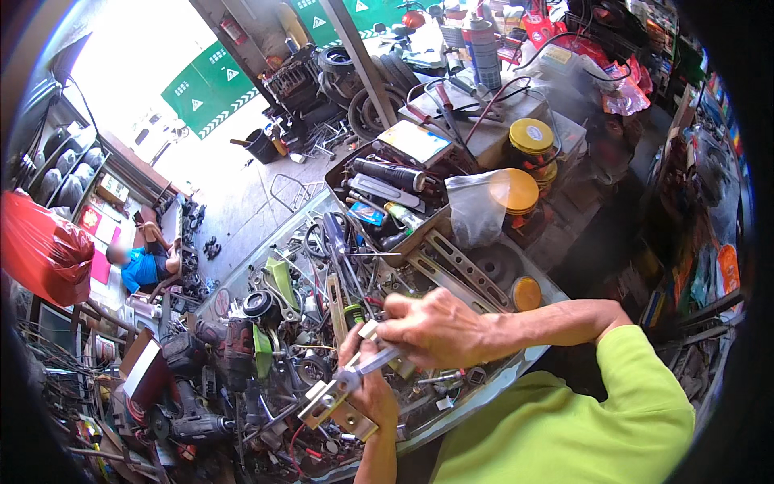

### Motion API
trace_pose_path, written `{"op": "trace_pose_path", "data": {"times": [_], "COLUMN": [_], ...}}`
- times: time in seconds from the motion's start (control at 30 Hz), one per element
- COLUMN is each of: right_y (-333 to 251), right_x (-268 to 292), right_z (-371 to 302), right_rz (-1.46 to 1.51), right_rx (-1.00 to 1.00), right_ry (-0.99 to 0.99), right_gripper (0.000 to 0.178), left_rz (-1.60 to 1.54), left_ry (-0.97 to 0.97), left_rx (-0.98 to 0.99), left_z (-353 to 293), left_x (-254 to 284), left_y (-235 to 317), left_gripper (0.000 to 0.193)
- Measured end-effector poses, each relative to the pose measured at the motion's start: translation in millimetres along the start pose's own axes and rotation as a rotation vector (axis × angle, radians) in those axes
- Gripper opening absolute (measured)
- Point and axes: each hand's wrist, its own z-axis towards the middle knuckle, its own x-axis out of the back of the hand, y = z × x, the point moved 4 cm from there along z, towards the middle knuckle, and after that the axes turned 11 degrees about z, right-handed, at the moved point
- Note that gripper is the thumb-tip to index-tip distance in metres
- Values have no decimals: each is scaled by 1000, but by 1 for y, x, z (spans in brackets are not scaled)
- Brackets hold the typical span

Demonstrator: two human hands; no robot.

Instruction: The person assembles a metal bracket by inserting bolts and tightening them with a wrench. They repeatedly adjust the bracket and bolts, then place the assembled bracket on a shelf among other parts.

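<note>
Over the cluttered bench, my left hand (pixel 377 395) is closed round a metal bracket (pixel 322 401) with light, flat plates and holes. A grey, rod-like part (pixel 377 360) with a round end lies across the bracket. My right hand (pixel 439 327) comes in from the right, fingers curled over the other end of this grey part. Beside its fingertips shows a small cream-coloured block (pixel 368 330); whether it belongs to the bracket I cannot tell. My right fingers hide part of what they grip.
Loose tools and parts cover the glass-topped bench (pixel 484 395). Cordless drills (pixel 193 415) lie at the left. Behind my hands stand a metal toolbox (pixel 403 250), slotted metal bars (pixel 463 266) and yellow-lidded jars (pixel 530 135). A person in blue (pixel 143 266) sits far left.
</note>
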Motion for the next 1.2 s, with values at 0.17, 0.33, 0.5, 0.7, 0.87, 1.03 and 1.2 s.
{"op": "trace_pose_path", "data": {"times": [0.17, 0.33, 0.5, 0.7, 0.87, 1.03, 1.2], "right_y": [31, 26, 17, 18, 29, 21, 27], "right_x": [1, 10, 0, -5, -8, -13, -9], "right_z": [5, -8, -14, -16, -16, -15, -18], "right_rz": [275, 67, 16, 101, -7, 51, -91], "right_rx": [30, 17, -15, -75, -85, 58, 38], "right_ry": [423, 464, 284, 289, 263, 304, 383], "right_gripper": [26, 22, 40, 34, 31, 36, 24], "left_rz": [62, 223, 309, 168, 195, 98, 65], "left_ry": [16, 64, 98, 63, 12, 32, 23], "left_rx": [-203, -245, -240, -179, -115, -109, -76], "left_z": [29, 27, 17, 19, 20, 26, 25], "left_x": [-9, -17, -21, -17, -18, -16, -18], "left_y": [5, 5, 6, -9, -15, -18, -15], "left_gripper": [30, 32, 42, 36, 32, 42, 42]}}
